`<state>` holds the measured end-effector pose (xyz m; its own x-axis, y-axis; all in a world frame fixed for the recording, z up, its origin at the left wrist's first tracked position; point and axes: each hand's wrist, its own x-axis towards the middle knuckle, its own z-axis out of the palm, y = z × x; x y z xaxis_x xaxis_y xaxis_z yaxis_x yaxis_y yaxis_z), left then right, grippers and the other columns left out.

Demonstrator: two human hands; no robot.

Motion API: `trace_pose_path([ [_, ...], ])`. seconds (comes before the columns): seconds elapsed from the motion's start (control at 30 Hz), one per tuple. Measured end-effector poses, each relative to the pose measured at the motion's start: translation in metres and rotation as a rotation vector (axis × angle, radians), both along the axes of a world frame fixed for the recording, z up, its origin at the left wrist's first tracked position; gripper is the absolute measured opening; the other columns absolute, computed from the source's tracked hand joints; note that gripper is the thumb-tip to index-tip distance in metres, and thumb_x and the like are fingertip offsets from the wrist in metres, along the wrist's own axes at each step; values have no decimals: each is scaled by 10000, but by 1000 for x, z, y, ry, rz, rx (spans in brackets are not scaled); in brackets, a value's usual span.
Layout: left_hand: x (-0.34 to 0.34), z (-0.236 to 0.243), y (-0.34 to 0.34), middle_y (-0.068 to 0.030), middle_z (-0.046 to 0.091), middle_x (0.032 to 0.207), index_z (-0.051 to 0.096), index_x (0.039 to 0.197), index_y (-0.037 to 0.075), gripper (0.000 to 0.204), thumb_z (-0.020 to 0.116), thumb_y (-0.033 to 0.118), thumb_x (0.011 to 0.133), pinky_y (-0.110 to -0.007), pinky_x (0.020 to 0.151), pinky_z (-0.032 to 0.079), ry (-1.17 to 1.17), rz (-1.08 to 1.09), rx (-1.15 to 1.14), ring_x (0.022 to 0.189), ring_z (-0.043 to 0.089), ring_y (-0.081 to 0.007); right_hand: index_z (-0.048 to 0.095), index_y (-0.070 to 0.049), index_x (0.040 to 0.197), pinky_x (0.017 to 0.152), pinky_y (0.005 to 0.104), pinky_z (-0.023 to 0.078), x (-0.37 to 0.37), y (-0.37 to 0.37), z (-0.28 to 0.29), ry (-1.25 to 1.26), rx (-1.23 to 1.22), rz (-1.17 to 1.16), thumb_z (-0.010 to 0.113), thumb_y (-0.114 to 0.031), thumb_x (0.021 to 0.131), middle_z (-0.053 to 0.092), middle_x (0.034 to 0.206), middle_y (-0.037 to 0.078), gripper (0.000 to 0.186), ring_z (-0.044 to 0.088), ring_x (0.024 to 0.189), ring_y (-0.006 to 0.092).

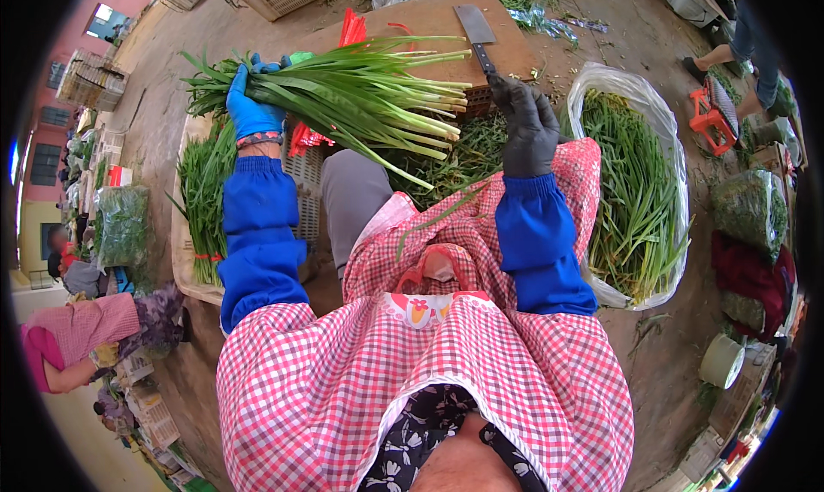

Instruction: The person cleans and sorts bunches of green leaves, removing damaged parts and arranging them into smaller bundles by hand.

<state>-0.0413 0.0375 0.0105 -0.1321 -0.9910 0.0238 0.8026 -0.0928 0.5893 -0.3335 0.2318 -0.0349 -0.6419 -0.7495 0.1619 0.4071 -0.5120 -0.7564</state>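
View from my head, looking down at my lap and 2 gloved hands. My left hand (251, 110), in a blue glove at the upper left of the frame, has its fingers clamped around the leafy part of a bundle of long green leaves (369, 93). The bundle spans the upper centre, leaves to the left, pale stems fanning right. Gripping the leafy part seems to leave the stems unobstructed and the bundle roughly level.

My right hand (525, 127), in a black glove right of the stem ends, has bent fingers close to the handle of a cleaver (477, 34). I cannot tell whether they touch it or close on anything. The cleaver lies on a brown board (429, 29) at the top centre, its handle angled toward me, presumably for easy reach.

Red strips (352, 29) stand out at the board's left, apparently positioned within arm's reach. Loose greens (468, 153) lie below the stems. At the left, a crate (199, 289) holds more greens; at the right, a clear plastic liner (678, 149) surrounds another heap, probably to contain it. A red-checked apron (412, 363) covers my lap, likely protecting my clothes.
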Motion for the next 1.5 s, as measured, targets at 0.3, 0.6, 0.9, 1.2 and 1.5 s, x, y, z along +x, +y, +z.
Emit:
trace_pose_path([
  [0.3, -2, -12, -4, -87, 536, 690, 505, 1003, -9, 288, 463, 203, 813, -470, 887, 380, 97, -13, -25, 707, 515, -252, 618, -37, 855, 874, 336, 392, 29, 20, 22, 967, 99, -46, 639, -40, 708, 572, 1015, 119, 149, 505, 1034, 247],
  [0.6, 3, -19, -2, -75, 552, 651, 563, 914, -1, 264, 408, 194, 828, -453, 862, 406, 175, 72, -98, 641, 527, -214, 593, -110, 806, 908, 441, 357, 61, 42, 34, 1312, -43, -176, 698, -97, 620, 585, 955, 47, 214, 520, 1012, 257],
  [0.9, 8, -21, 2, -50, 553, 662, 541, 997, -24, 308, 457, 204, 808, -391, 791, 429, 369, -49, -71, 620, 530, -191, 580, -106, 805, 887, 414, 375, 55, 57, 21, 1282, -11, -92, 691, -85, 629, 581, 955, 57, 210, 518, 990, 262],
  [1.2, 8, -15, 6, -24, 522, 641, 502, 1025, -75, 311, 472, 133, 796, -346, 883, 376, 382, -132, -212, 654, 498, -157, 606, -33, 963, 873, 326, 386, 36, 63, 20, 691, 214, 119, 599, -133, 775, 549, 1059, 123, 213, 505, 1016, 217],
  [1.5, -21, 9, 18, -18, 493, 641, 492, 1074, -31, 317, 445, 176, 839, -348, 881, 374, 222, -208, -283, 641, 491, -138, 577, 2, 1025, 755, 256, 445, 55, 17, -14, 71, 304, 519, 610, -135, 796, 601, 949, 53, 268, 556, 835, 113],
])
